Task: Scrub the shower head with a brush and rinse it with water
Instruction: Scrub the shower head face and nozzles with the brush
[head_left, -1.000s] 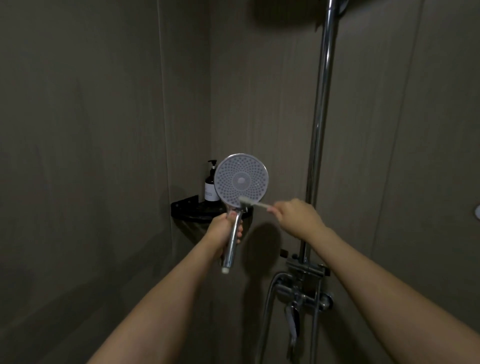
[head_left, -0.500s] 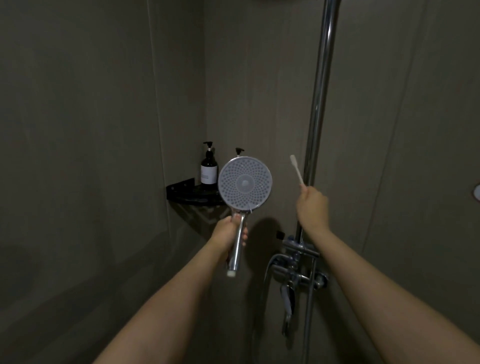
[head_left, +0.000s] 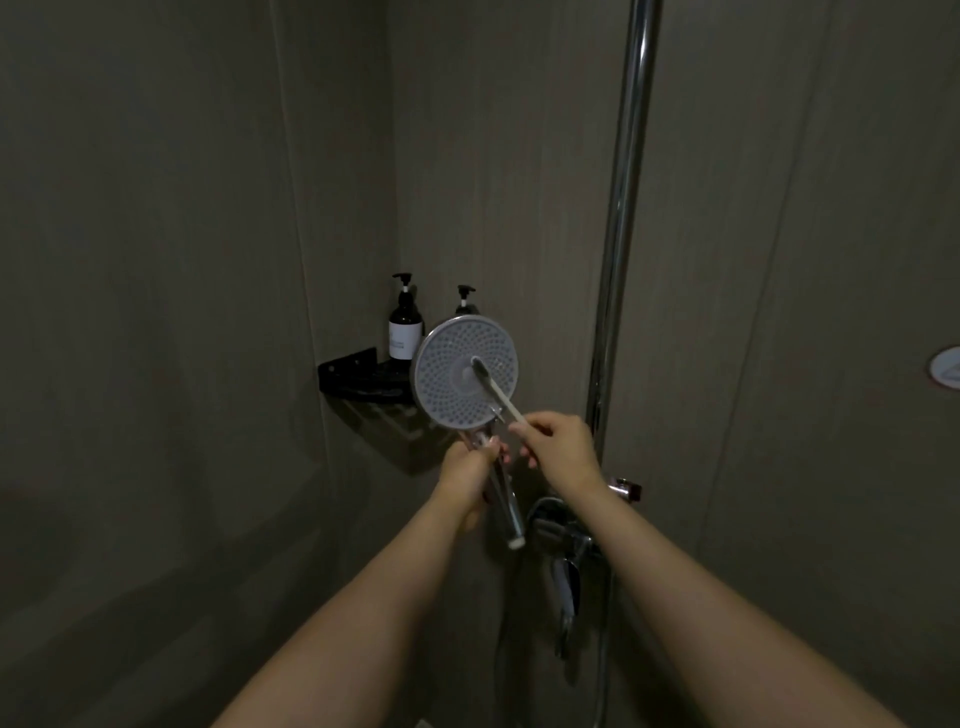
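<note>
Chrome glints on the handle of the shower head (head_left: 466, 372), which the left hand (head_left: 470, 470) grips upright in front of the corner shelf (head_left: 358, 374), its round face turned toward us. The right hand (head_left: 558, 449) pinches a thin brush (head_left: 496, 394), whose bristled tip presses against the middle of that face. Two pump bottles (head_left: 405, 327) stand on the shelf behind.

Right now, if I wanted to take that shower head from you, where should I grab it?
Probably the chrome handle below the left hand. It is a slim bar sticking down and slightly right, with its lower end free, so wrap your fingers around it from below. Avoid the shower head disc: it is wide and flat, and the brush in the right hand is on it.
</note>
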